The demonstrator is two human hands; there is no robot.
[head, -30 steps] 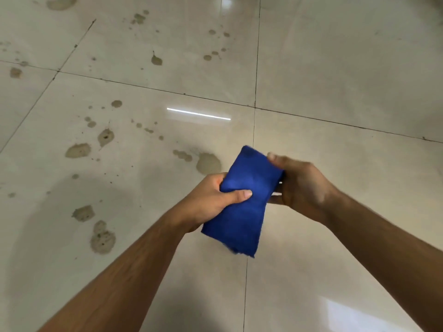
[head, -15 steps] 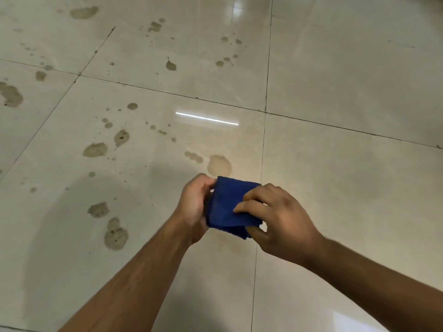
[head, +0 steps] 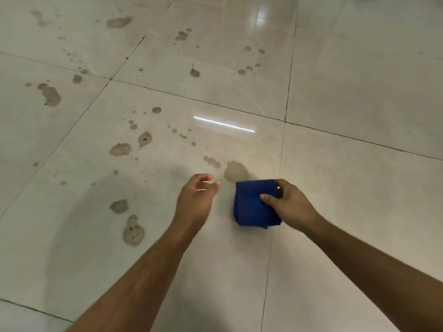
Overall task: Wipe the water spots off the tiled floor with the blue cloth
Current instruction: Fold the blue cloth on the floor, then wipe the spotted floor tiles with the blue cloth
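Observation:
A blue cloth [head: 251,204], folded into a thick pad, is gripped by my right hand [head: 291,206], thumb on top and fingers along its far edge. It hangs above the glossy beige tiled floor [head: 359,92], just below a large water spot [head: 235,171]. My left hand [head: 196,197] hovers to the left of the cloth, fingers loosely curled and apart, holding nothing. More water spots lie left of my hands: one spot [head: 119,206], a bigger one [head: 133,232], and others [head: 120,149] further away.
Several smaller spots and splashes are scattered over the far tiles, such as one drop [head: 194,73] and a long patch [head: 50,94]. Dark grout lines [head: 285,121] cross the floor. A bright light reflection [head: 224,124] streaks the middle tile. The right tiles look dry.
My left hand has let go of the cloth and moved left. My right hand now holds the folded cloth alone. The view has shifted so the spots sit further right and lower in frame.

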